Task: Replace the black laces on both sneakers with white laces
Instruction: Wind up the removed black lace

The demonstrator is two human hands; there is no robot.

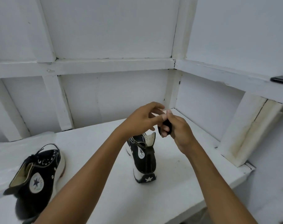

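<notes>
Gripping a bunched black lace (167, 125) in my right hand (180, 132), left hand (140, 119) loose-fingered; unlaced sneaker (145, 160) points toe away.

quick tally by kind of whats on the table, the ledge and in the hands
sneakers: 2 (left sneaker, black lace showing; right sneaker, no lace visible)
black lace bundle: 1, held in the right hand
dark flat device on the ledge: 1
clear plastic sheet, as it looks: 1
total: 5
</notes>
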